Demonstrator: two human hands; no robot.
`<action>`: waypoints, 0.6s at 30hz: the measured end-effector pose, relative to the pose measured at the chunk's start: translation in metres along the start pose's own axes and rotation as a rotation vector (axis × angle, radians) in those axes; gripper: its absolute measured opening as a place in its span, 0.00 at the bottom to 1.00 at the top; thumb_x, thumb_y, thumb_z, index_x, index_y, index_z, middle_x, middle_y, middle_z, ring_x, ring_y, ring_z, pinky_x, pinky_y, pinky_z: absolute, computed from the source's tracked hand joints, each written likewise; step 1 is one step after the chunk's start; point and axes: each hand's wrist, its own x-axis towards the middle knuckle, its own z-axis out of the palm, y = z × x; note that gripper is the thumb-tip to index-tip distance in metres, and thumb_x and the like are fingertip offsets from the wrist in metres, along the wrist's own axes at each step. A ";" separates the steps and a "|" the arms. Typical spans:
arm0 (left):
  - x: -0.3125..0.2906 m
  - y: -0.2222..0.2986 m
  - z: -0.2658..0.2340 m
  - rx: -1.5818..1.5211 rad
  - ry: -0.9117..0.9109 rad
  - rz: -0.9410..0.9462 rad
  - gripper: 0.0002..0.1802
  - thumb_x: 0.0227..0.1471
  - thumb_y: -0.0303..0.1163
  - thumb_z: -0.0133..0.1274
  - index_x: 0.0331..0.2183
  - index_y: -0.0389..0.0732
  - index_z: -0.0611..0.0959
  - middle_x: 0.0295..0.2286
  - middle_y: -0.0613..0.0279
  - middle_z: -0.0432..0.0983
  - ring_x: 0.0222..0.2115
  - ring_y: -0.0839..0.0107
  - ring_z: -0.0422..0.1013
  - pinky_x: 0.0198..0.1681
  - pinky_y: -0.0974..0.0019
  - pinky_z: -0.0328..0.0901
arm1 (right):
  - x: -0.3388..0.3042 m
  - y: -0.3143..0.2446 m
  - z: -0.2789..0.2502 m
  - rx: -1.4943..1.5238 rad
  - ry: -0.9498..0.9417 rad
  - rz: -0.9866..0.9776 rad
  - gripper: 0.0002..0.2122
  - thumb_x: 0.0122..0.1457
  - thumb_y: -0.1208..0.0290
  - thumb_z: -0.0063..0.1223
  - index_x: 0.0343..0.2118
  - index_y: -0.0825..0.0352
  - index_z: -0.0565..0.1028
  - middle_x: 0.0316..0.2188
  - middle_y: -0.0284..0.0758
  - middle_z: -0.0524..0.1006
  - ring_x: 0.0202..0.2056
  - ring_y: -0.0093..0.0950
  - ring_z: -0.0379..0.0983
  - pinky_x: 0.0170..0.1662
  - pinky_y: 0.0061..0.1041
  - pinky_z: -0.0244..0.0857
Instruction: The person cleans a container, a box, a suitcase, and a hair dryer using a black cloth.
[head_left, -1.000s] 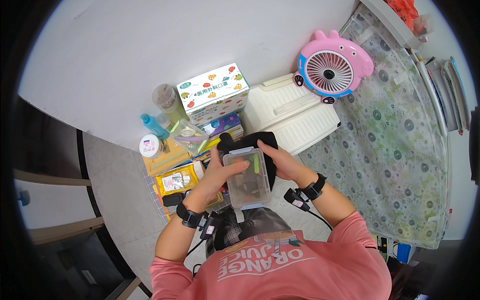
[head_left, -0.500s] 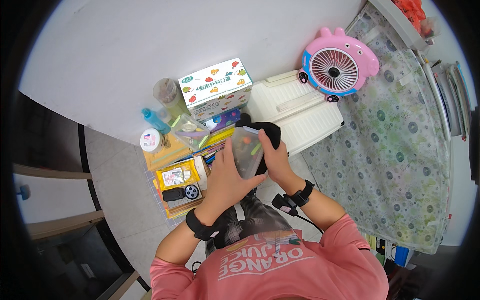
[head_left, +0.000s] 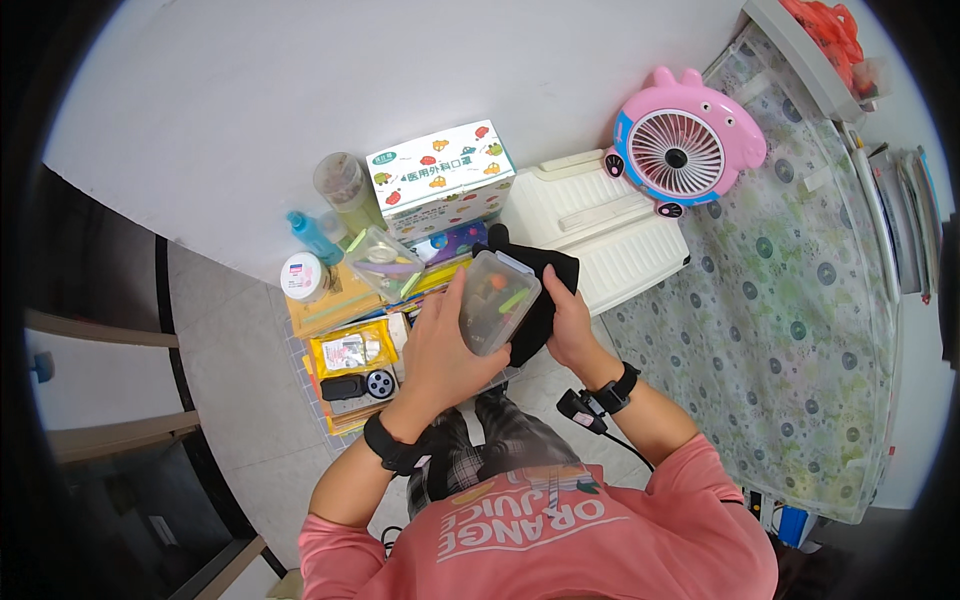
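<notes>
My left hand (head_left: 438, 335) is wrapped round a clear plastic box (head_left: 497, 300) with a translucent lid. Small orange and green items show through it, too blurred to name. My right hand (head_left: 572, 325) is to the right of the box. Its thumb lies on the edge of a soft black item (head_left: 562, 268), perhaps a pouch or cloth, while its other fingers are mostly hidden. Much of this black item sits behind the box, so its full shape is covered.
A white mask box (head_left: 440, 170) stands near the wall beside a tall clear container (head_left: 345, 185), a blue bottle (head_left: 313, 238) and a white jar (head_left: 304, 277). A yellow packet (head_left: 352, 348) lies in front. A pink fan (head_left: 682, 145) sits on a white case (head_left: 630, 255).
My right hand has come off the clear box and moved right, to the edge of the black item. The box stays in my left hand, with more of its lid showing.
</notes>
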 end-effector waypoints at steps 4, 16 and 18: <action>0.000 -0.002 -0.005 0.015 -0.017 -0.033 0.51 0.29 0.41 0.61 0.56 0.38 0.58 0.42 0.48 0.64 0.43 0.52 0.65 0.42 0.58 0.64 | 0.005 0.013 -0.012 0.096 0.008 0.015 0.19 0.63 0.60 0.36 0.49 0.68 0.67 0.45 0.35 0.72 0.46 0.28 0.69 0.49 0.28 0.63; -0.008 0.004 0.006 -0.109 0.261 -0.028 0.53 0.31 0.37 0.65 0.56 0.33 0.54 0.39 0.47 0.65 0.41 0.55 0.65 0.42 0.60 0.62 | 0.004 0.021 0.029 0.247 -0.176 0.198 0.27 0.62 0.48 0.26 0.55 0.66 0.60 0.52 0.38 0.65 0.51 0.31 0.64 0.54 0.31 0.59; -0.010 0.007 0.007 -0.113 0.351 -0.043 0.54 0.32 0.36 0.65 0.57 0.32 0.53 0.40 0.46 0.63 0.42 0.54 0.62 0.44 0.58 0.60 | 0.004 0.018 0.039 0.220 -0.213 0.194 0.28 0.62 0.47 0.26 0.55 0.67 0.59 0.51 0.39 0.65 0.51 0.31 0.64 0.54 0.31 0.58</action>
